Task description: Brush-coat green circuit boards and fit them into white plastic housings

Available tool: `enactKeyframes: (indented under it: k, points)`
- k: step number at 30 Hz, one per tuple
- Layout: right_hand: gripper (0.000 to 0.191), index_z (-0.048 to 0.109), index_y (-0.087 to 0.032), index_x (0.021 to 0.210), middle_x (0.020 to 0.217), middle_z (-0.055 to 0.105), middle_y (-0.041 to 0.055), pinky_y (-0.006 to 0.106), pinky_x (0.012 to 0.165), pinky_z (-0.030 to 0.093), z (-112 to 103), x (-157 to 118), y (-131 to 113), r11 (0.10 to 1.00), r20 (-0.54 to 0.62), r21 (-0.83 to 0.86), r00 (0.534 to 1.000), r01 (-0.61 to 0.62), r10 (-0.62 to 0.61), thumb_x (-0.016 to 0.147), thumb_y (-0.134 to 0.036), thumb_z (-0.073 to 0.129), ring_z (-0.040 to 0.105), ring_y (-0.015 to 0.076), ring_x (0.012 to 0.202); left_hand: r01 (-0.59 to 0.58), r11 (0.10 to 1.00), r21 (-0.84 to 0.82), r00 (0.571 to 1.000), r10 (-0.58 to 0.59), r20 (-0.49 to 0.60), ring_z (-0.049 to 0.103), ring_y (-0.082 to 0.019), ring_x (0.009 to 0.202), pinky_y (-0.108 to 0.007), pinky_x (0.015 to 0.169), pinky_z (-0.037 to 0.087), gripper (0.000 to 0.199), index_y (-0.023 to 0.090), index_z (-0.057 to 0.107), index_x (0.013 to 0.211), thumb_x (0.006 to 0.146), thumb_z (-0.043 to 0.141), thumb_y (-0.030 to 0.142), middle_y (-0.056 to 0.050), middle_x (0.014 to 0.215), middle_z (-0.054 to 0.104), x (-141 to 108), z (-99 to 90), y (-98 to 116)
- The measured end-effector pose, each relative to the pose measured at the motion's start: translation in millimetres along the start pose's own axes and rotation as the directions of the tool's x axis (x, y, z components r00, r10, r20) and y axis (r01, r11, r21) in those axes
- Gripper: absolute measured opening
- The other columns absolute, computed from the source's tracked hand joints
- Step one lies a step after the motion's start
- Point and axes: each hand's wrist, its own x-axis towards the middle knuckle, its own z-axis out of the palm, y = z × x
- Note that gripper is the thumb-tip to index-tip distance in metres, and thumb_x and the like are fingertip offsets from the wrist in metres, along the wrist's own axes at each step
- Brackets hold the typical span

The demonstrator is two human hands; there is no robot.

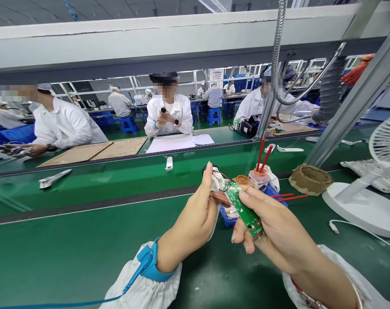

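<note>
right hand [275,227] is closed in a pinch on a green rectangular circuit board [245,210]: thumb on the upper face, fingers curled beneath. left hand [195,210] is wrapped round a white plastic housing [218,182], thumb pointing up; far side of that grip is hidden. both parts are up off the flat dark green surface [69,257], close together, board tilted, its far end just beside the housing. thin red and black wires [227,175] run between the two. brown flat piece [219,197] by the left fingers, can't tell what it is.

left wrist wears a bright blue strap [156,262], blue cord running off to the left.

behind the board: blue plastic tray [229,221], partly hidden, and a small pinkish-white container [258,180] with thin red sticks [262,159] standing in it. to the right: round brown ring [311,180], then white desk fan [359,193] with a white cable [335,227] near its base.

glossy green strip [117,184] beyond carries white handle-shaped parts [55,179]. across it, a person in a white coat [169,113] holds a dark-ended tool.
</note>
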Motion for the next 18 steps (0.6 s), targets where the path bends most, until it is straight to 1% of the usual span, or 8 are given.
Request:
enactKeyframes:
  k: [3, 5, 7, 9, 11, 13, 15, 18]
  points:
    - [0.024, 0.050, -0.018, 0.113, 0.051, 0.062, 0.0006, 0.016, 0.033, 0.046, 1.7, -0.6, -1.0, 1.000, 0.006, 0.003, 1.000, -0.002, 0.002, 0.091, -0.026, 0.045, 0.059, 0.0132, 0.035, 0.004, 1.000, 0.009, 1.000, -0.004, 0.014, 0.060, -0.018, 0.088, -0.037, 0.089, 0.045, 0.065, 0.026, -0.004, 0.145, 0.092, 0.032, 0.018, -0.005, 0.102, 0.063, -1.0, -1.1, 0.2]
    - [0.026, 0.048, -0.018, 0.116, 0.053, 0.063, 0.0013, 0.017, 0.034, 0.048, 2.0, -1.7, -1.9, 1.000, 0.017, 0.006, 1.000, -0.004, 0.004, 0.091, -0.025, 0.045, 0.061, 0.0148, 0.039, 0.023, 1.000, 0.008, 0.999, -0.024, 0.029, 0.057, -0.020, 0.101, -0.038, 0.096, 0.040, 0.068, 0.029, -0.003, 0.145, 0.091, 0.035, 0.017, -0.005, 0.115, 0.060, -2.2, -2.2, 0.8]
    - [0.028, 0.047, -0.019, 0.118, 0.057, 0.064, 0.0022, 0.019, 0.036, 0.050, 1.8, -3.1, -2.7, 1.000, 0.031, 0.011, 1.000, -0.002, 0.001, 0.091, -0.025, 0.046, 0.064, 0.0170, 0.045, 0.036, 0.999, -0.004, 0.999, -0.035, 0.034, 0.048, -0.022, 0.117, -0.039, 0.104, 0.033, 0.069, 0.032, 0.000, 0.145, 0.089, 0.037, 0.015, -0.004, 0.135, 0.047, -3.5, -2.9, 1.4]
    - [0.030, 0.044, -0.020, 0.120, 0.060, 0.065, 0.0027, 0.020, 0.037, 0.051, 1.4, -4.3, -3.2, 1.000, 0.041, 0.020, 0.999, 0.002, -0.002, 0.090, -0.024, 0.047, 0.066, 0.0181, 0.048, 0.029, 1.000, -0.006, 0.999, -0.028, 0.027, 0.037, -0.023, 0.129, -0.040, 0.108, 0.027, 0.070, 0.034, 0.000, 0.145, 0.089, 0.037, 0.013, -0.002, 0.148, 0.030, -4.2, -2.8, 1.7]
    - [0.033, 0.041, -0.020, 0.123, 0.062, 0.066, 0.0028, 0.020, 0.038, 0.052, 1.0, -4.9, -3.0, 1.000, 0.046, 0.025, 0.999, 0.004, -0.005, 0.091, -0.024, 0.047, 0.066, 0.0180, 0.048, 0.006, 1.000, 0.012, 1.000, -0.006, 0.013, 0.027, -0.023, 0.134, -0.039, 0.111, 0.021, 0.069, 0.033, 0.001, 0.145, 0.089, 0.035, 0.012, 0.001, 0.152, 0.019, -4.3, -2.2, 1.5]
    - [0.035, 0.038, -0.020, 0.125, 0.062, 0.066, 0.0032, 0.020, 0.039, 0.052, 0.5, -4.5, -2.0, 1.000, 0.067, 0.025, 0.998, -0.004, 0.002, 0.091, -0.024, 0.046, 0.066, 0.0181, 0.049, -0.019, 1.000, 0.025, 1.000, 0.019, -0.002, 0.018, -0.021, 0.138, -0.036, 0.113, 0.016, 0.068, 0.032, 0.002, 0.145, 0.090, 0.035, 0.012, 0.003, 0.153, 0.014, -4.3, -1.9, 1.2]
    - [0.035, 0.038, -0.020, 0.126, 0.064, 0.067, 0.0041, 0.021, 0.040, 0.053, 0.1, -3.9, -1.0, 0.999, 0.096, 0.030, 0.995, -0.015, 0.012, 0.092, -0.025, 0.045, 0.068, 0.0189, 0.051, -0.029, 1.000, 0.010, 1.000, 0.029, -0.006, 0.014, -0.019, 0.139, -0.033, 0.113, 0.015, 0.068, 0.033, 0.002, 0.145, 0.090, 0.036, 0.011, 0.005, 0.154, 0.011, -4.4, -2.2, 0.9]
    - [0.032, 0.041, -0.021, 0.123, 0.068, 0.068, 0.0047, 0.020, 0.038, 0.052, 0.0, -3.6, -1.2, 0.998, 0.116, 0.047, 0.993, -0.039, 0.033, 0.092, -0.026, 0.045, 0.068, 0.0188, 0.053, -0.046, 0.999, -0.020, 0.999, 0.046, -0.004, 0.011, -0.016, 0.139, -0.028, 0.112, 0.015, 0.071, 0.037, 0.000, 0.144, 0.089, 0.036, 0.009, 0.008, 0.153, 0.008, -4.8, -3.5, 0.1]
